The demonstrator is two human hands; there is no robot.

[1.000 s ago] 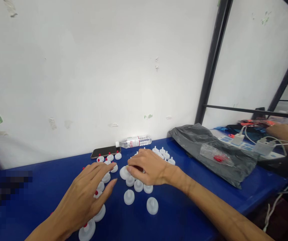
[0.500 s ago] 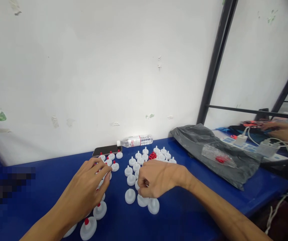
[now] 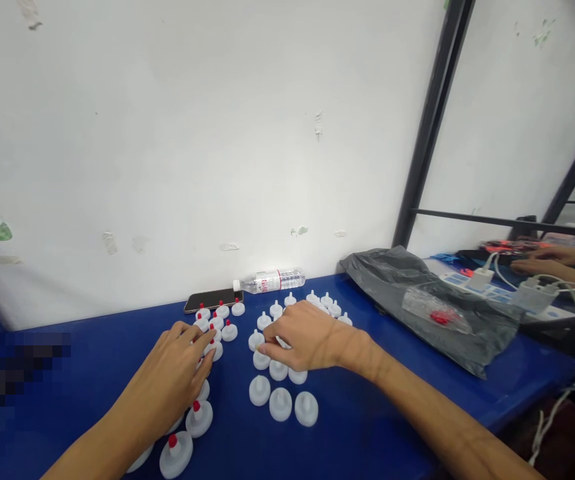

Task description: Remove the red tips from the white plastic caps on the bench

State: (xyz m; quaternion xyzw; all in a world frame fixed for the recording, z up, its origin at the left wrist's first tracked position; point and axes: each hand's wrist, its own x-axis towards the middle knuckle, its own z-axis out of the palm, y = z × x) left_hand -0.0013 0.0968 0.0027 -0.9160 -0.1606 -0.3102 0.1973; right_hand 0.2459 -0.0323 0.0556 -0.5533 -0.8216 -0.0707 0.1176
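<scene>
Now the half-curled right hand [image 3: 301,335] has shifted upward, leaving three white caps [image 3: 280,405] seemingly set lower-centre; the loosely bent left hand [image 3: 178,365] hovers over red-tipped caps [image 3: 199,420], lower left. I can't tell either's grip.

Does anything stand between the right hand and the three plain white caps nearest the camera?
Yes: a row of other plain white caps sits between the right hand and the nearest three. Nothing visible covers those three from above.
</scene>
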